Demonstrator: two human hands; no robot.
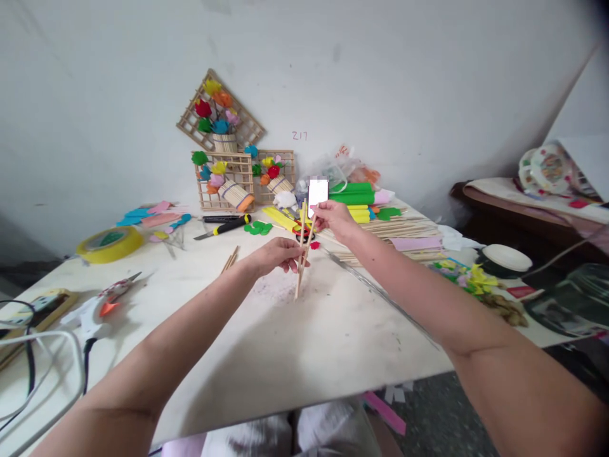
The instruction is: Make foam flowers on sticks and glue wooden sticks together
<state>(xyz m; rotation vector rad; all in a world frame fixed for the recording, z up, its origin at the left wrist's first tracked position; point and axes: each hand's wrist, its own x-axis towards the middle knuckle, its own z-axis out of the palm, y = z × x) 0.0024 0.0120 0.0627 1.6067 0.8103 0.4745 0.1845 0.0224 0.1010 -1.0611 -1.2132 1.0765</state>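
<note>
Over the middle of the table, thin wooden sticks (300,284) stand nearly upright between my hands. My left hand (281,254) is closed around them at their lower part. Higher up, my right hand (330,217) pinches the upper end of one stick, which leans to the right of another. Their lower tips are close to the tabletop; whether they touch it I cannot tell. Behind my right hand a phone with a bright white screen (318,192) stands upright. A few short sticks (230,259) lie left of my left hand.
Bamboo lattice frames with felt flowers (223,181) lean on the wall. A utility knife (223,226), yellow tape roll (110,244) and glue gun (92,317) lie left. Felt rolls (352,192), loose sticks (404,227), a long metal rod (375,289) and a bowl (505,259) are right.
</note>
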